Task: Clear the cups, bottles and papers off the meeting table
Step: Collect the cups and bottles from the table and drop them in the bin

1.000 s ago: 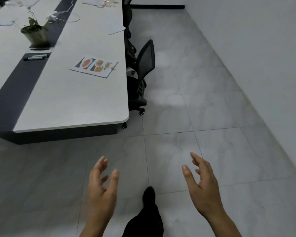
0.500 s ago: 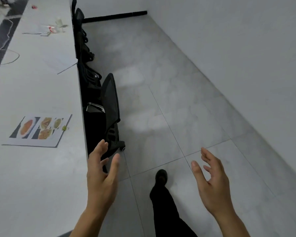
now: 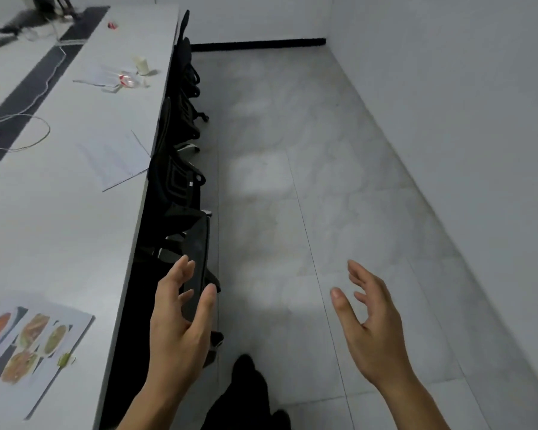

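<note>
Photo sheet lies at the near end of the worktop. A plain sheet lies farther along by the edge, and beyond it a cup stands near a bottle. The left hand hovers over a chair just beside the worktop, and the right hand hovers over the floor. Both hands are empty, fingers spread.

Empty hands beside the long white meeting table

Left hand at six o'clock and right hand at five, fingers loosely spread. On the table: a glossy food-photo sheet at eight, a plain white paper at ten, and a toppled clear plastic bottle beside a pale paper cup at eleven.
</note>
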